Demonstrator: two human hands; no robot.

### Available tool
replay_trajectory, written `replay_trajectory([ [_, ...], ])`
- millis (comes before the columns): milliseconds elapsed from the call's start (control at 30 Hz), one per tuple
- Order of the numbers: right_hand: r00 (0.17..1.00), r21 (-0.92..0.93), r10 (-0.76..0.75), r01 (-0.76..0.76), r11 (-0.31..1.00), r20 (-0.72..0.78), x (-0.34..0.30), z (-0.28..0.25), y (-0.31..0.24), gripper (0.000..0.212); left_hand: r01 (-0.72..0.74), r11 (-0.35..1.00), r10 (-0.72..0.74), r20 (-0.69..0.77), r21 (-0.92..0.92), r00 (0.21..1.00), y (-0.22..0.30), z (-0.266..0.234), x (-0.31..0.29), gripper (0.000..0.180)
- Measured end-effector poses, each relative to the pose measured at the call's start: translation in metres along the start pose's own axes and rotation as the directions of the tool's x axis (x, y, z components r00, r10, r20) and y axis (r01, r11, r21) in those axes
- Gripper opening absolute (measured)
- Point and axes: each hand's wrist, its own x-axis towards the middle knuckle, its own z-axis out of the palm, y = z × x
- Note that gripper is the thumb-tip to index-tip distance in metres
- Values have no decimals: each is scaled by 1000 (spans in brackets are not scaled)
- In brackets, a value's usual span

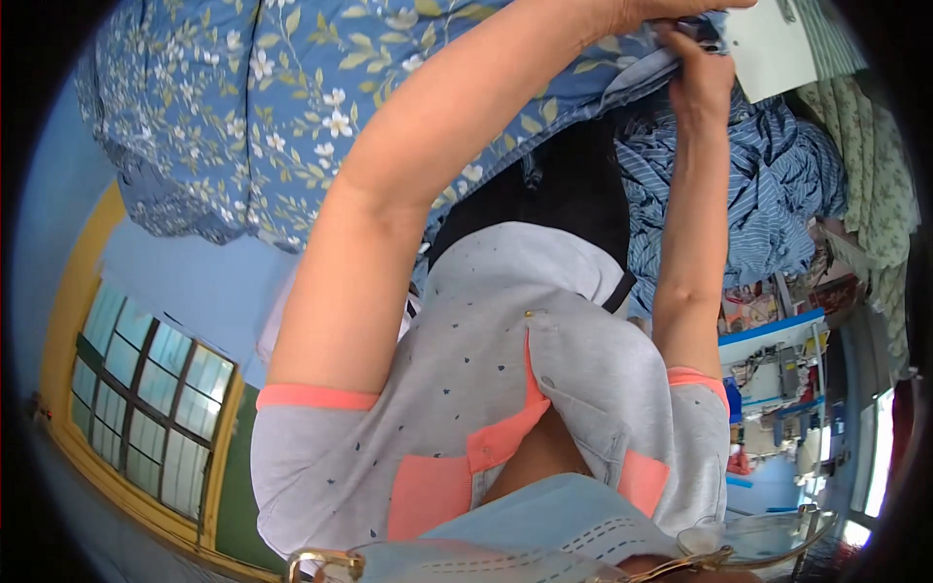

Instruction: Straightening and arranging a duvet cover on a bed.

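Observation:
A large blue floral cloth (292, 107) with white flowers and green leaves spreads over the top left and hangs toward my lap. My right hand (702, 78) is closed on the cloth's edge at the top right, its fingers curled around a fold. Just above it, my left hand (661, 10) reaches across along the same edge. The picture's upper rim cuts that hand off, so most of its fingers are hidden. Between the hands, a small dark patch (708, 31) shows, too unclear to name.
A white panel (773, 49) stands beside my right hand. Crumpled blue striped cloth (748, 185) heaps by my right forearm, with pale green patterned cloth (870, 165) hanging beyond. A blue-edged shelf (773, 330) holds assorted things. A yellow-framed window (151, 389) is at the left.

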Motion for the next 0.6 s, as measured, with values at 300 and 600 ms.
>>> replay_trajectory([
  [300, 997, -103, 14, -21, 994, -69, 9, 11, -29, 40, 111, 892, -107, 33, -437, 994, -112, 21, -266, 38],
  [600, 992, -267, 16, -49, 962, -125, 0, 38, -97, 29, -234, -292, -10, -242, -927, 970, -189, 106, -260, 95],
])
